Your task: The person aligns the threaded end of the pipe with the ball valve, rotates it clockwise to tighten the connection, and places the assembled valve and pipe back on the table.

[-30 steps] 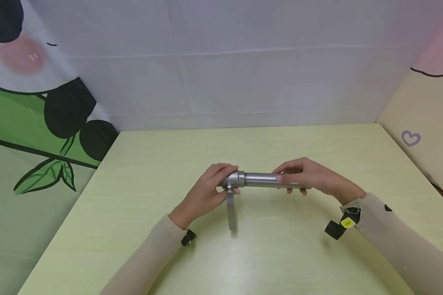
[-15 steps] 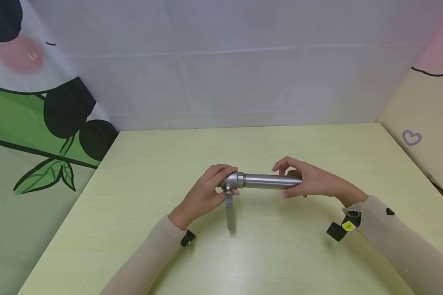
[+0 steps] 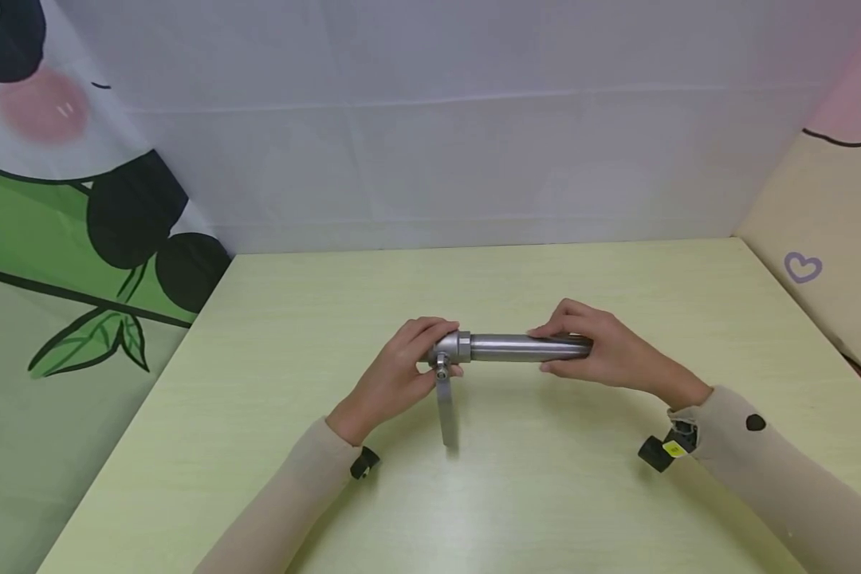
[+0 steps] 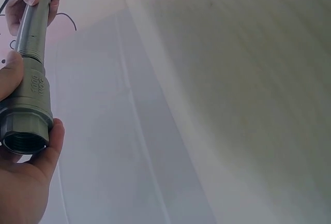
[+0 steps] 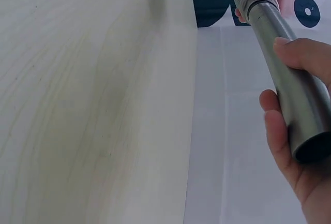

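My left hand (image 3: 400, 368) grips a metal ball valve (image 3: 448, 347) by its body, its flat lever handle (image 3: 446, 410) hanging toward me. Raised lettering and a threaded open end show on the valve (image 4: 31, 97) in the left wrist view. A smooth steel pipe (image 3: 505, 347) runs rightward out of the valve's hex end, joined to it in one line. Around the pipe's far end my right hand (image 3: 606, 351) curls, thumb on the near side and fingers over the top. The pipe's open hollow end (image 5: 313, 149) faces the right wrist camera.
Both hands hold the parts over a pale wooden table (image 3: 316, 303). A grey-white cloth backdrop (image 3: 473, 175) rises at its back edge. Printed cloth panels stand along the left (image 3: 79, 319) and right (image 3: 832, 207) sides. Each wrist wears a small black camera.
My right hand loosened around the pipe, its thumb coming to the near side, and now grips it again. The pipe has tipped slightly upward at the right; my left hand stays nearly still.
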Demonstrator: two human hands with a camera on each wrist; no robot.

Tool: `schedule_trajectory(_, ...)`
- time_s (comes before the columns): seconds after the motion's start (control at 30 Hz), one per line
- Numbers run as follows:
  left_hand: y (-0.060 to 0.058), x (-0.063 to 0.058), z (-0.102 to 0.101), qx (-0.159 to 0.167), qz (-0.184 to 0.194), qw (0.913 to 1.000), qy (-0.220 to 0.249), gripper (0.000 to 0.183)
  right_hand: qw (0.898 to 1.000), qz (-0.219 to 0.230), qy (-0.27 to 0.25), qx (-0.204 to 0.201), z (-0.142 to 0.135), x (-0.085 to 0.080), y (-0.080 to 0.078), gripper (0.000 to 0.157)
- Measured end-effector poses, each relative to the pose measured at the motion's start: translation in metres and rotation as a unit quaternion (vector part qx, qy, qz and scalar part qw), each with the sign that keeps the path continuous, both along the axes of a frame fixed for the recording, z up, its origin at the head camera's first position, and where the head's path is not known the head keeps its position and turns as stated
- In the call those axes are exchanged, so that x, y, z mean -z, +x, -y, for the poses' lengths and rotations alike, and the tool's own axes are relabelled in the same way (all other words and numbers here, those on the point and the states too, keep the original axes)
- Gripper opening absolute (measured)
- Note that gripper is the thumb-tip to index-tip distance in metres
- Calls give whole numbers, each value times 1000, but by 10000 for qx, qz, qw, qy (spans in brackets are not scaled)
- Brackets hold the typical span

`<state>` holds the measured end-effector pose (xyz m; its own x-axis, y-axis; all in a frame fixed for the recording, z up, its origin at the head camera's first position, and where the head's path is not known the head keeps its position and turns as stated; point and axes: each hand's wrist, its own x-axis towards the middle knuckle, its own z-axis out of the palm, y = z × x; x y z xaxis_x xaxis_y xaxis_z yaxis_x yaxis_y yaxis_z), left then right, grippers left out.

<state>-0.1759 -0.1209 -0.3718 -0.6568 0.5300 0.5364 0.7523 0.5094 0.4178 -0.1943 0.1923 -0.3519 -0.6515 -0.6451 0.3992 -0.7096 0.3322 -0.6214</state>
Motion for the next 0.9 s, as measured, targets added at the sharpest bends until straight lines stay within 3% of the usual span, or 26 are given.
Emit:
schedule_trajectory(0.13, 0, 0, 0, -10, -10, 10000, 27, 54, 10000, -20, -29, 29, -1, 0, -1, 39)
schedule_trajectory(0.27, 0, 0, 0, -12, -47, 10000, 32, 53, 9956, 865, 77, 355, -2, -1, -3, 38)
schedule_trajectory(0.43, 1, -2, 0, -9, -68, 10000, 39, 53, 9664, 2391, 193, 926, -1, -4, -4, 38)
schedule_trajectory(0.57, 0, -2, -1, -43, -57, 10000, 25, 53, 9432, 3109, 91, 1171, -1, -5, -6, 36)
schedule_trajectory(0.73, 0, -3, -1, -63, -17, 10000, 10, 53, 9294, 3479, 95, 1225, -1, -8, -7, 34)
schedule_trajectory(0.9, 0, -2, -1, -78, -61, 10000, 1, 53, 9318, 3432, 327, 1135, -1, -11, -8, 36)
